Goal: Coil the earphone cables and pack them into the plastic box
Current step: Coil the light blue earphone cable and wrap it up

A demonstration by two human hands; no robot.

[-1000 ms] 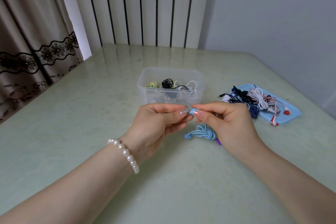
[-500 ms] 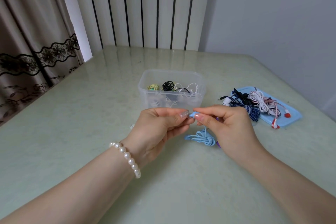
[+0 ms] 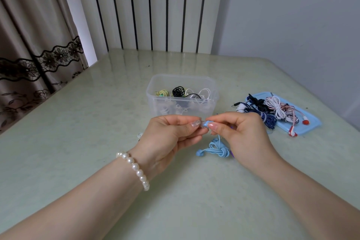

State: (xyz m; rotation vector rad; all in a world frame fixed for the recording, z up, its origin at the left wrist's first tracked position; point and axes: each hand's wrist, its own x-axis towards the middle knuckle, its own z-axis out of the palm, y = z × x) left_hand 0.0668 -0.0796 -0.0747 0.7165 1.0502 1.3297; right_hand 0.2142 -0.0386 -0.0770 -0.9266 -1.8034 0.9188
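Soft, even daylight enters from the gap beside the curtain [image 3: 39,45], far left of the left hand [image 3: 171,138]. The glossy table [image 3: 78,142] mirrors the striped panel beyond the hands. Shadows beneath both hands are faint. Wide-angle distortion bends the edges; focus is sharp.

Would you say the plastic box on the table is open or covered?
Open: the plastic box has no lid, and coiled earphones show over its rim.

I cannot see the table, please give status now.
Left hand and right hand both pinch light blue earbud. Its coiled cable hangs below. Plastic box behind, open, nothing blocking.
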